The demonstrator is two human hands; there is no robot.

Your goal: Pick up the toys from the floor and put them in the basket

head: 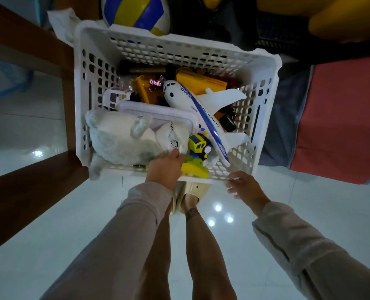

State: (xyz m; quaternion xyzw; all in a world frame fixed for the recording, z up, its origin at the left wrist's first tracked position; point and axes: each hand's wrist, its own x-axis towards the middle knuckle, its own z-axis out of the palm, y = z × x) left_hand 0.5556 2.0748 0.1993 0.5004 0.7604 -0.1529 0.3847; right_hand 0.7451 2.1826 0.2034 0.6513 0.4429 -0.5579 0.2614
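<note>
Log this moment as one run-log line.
left hand: on plush in basket | right hand: open, at basket rim

Basket (97,68) in front of me is white perforated plastic, matt; the airplane (192,102) and little yellow train (198,144) in it are hard plastic with a glossy, smooth shell. The plush (119,139) under my left hand (164,167) is fuzzy cloth, and my sleeves (140,204) are soft matt fabric. Floor (309,202) is polished tile throwing sharp light spots, the furniture frame (28,50) on the left looks like dark smooth wood, and the ball (136,11) behind has a shiny skin.
</note>
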